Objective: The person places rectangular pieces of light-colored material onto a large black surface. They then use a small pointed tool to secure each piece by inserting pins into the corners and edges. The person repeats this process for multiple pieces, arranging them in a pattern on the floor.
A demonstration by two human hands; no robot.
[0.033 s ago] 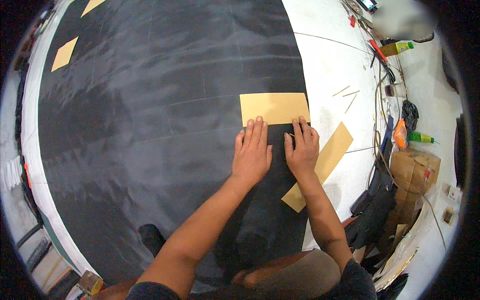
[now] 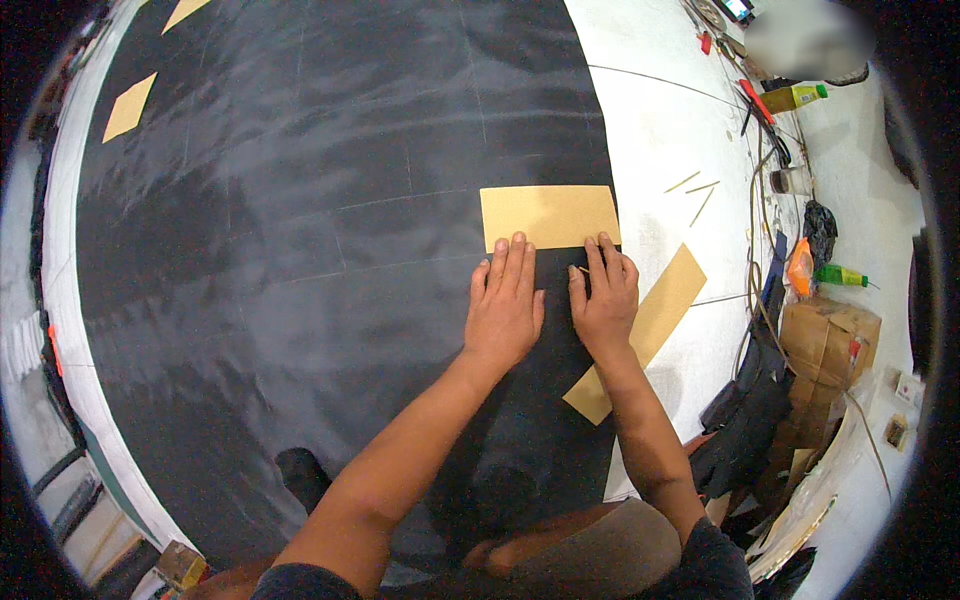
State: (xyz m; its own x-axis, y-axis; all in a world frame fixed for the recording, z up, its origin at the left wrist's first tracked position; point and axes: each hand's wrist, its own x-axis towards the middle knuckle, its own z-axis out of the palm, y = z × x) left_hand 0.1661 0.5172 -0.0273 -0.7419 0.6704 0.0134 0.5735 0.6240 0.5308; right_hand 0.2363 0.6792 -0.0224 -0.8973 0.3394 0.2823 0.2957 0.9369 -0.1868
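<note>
A tan rectangular card (image 2: 552, 212) lies on a large black sheet (image 2: 300, 350), its right end at the sheet's right edge. My left hand (image 2: 504, 305) rests flat with fingers stretched, their tips on the card's near edge. Beside it, my right hand (image 2: 606, 300) touches the same edge with two fingertips, near the right corner. A small thin thing shows between its thumb and index finger, too small to name. Under my right wrist a longer tan strip (image 2: 660, 315) lies slanting, partly on the black sheet and partly on the white surface. Faint pale lines cross the black sheet.
Two more tan pieces, one a small card (image 2: 130, 108), lie at the far left. Several thin sticks (image 2: 684, 182) are on the white surface (image 2: 660, 130). Along the right stand bottles (image 2: 795, 97), cables and a cardboard box (image 2: 830, 340). My knee is at the bottom.
</note>
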